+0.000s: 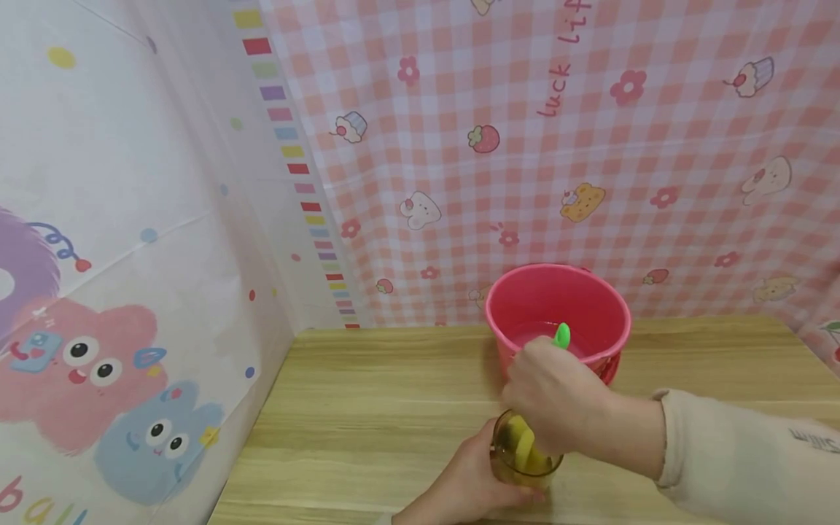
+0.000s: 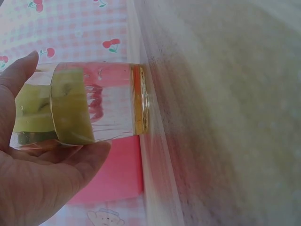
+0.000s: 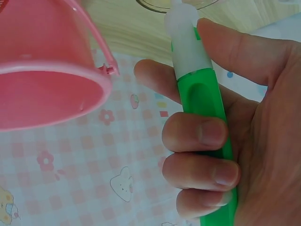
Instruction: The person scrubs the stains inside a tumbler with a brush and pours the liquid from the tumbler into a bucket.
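A clear amber-tinted glass (image 1: pixel 526 477) is upright near the front of the table, its base (image 2: pixel 141 101) on or very close to the surface. My left hand (image 1: pixel 462 477) grips its upper part from the left, thumb on one side and fingers on the other. My right hand (image 1: pixel 558 397) is above the rim, its fingers curled round the green handle (image 3: pixel 204 103) of a cup brush with a whitish neck (image 3: pixel 190 52). Inside the glass sits the brush's yellow, sponge-like head (image 2: pixel 73 108), filling the upper part. The handle's green end (image 1: pixel 561 336) sticks out above my right fist.
Just behind the hands stands a pink bucket (image 1: pixel 558 273) with a pink carrying handle (image 3: pixel 96 35), against the checked cloth (image 1: pixel 446 175). The wooden table (image 1: pixel 354 408) spreads left and right of it. A white cartoon-printed sheet (image 1: pixel 197 292) borders the left side.
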{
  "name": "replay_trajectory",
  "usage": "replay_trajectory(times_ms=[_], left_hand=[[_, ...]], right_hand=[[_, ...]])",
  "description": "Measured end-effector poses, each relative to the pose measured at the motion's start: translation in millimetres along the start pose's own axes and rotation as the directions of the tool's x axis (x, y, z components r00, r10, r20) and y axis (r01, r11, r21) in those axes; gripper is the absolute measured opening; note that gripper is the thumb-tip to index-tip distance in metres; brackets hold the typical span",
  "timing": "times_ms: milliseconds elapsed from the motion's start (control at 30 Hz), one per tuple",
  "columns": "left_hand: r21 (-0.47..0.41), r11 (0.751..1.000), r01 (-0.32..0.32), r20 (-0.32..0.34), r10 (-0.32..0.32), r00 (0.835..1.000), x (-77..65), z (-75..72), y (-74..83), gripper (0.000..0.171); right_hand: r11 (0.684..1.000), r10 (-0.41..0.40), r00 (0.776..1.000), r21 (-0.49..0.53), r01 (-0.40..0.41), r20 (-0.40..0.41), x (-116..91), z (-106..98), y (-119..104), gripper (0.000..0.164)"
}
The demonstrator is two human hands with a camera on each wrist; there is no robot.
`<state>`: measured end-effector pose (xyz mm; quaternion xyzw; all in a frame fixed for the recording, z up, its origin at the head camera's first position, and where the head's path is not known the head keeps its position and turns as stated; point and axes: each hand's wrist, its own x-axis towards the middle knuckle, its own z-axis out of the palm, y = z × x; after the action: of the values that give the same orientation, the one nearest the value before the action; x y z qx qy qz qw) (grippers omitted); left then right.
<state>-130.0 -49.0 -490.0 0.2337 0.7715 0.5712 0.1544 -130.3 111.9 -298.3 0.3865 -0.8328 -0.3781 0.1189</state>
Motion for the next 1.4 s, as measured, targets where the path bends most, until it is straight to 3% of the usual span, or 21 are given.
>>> replay_trajectory(times_ms=[200,633,1033,1200,1400], left_hand=[[-0.004,0.999,0.032,0.012,-0.032,0.999,-0.1,0.8,2.7,0.084],[0.031,0.999,0.008,-0.003,-0.008,1.0,-0.3,0.9,0.7,0.083],[-0.048,0.994,0.101,0.026,-0.1,0.995,-0.3,-0.4,3.1,0.081],[-0.069,0.995,0.078,0.037,-0.075,0.996,0.0,-0.3,0.3,0.078],[-0.021,0.999,0.036,0.03,-0.035,0.999,0.6,-0.6,-0.1,0.08]], right_hand=[[0.999,-0.003,1.0,-0.046,0.003,-0.019,-8,5,1,0.038],[1.0,0.012,0.999,-0.013,-0.012,-0.031,-16,4,0,0.04],[0.998,-0.029,0.999,-0.064,0.027,-0.035,-11,-8,-10,0.041],[0.994,-0.032,0.999,-0.102,0.029,-0.024,-8,-14,-13,0.042],[0.993,-0.033,0.999,-0.118,0.031,-0.016,-3,-18,-10,0.043]])
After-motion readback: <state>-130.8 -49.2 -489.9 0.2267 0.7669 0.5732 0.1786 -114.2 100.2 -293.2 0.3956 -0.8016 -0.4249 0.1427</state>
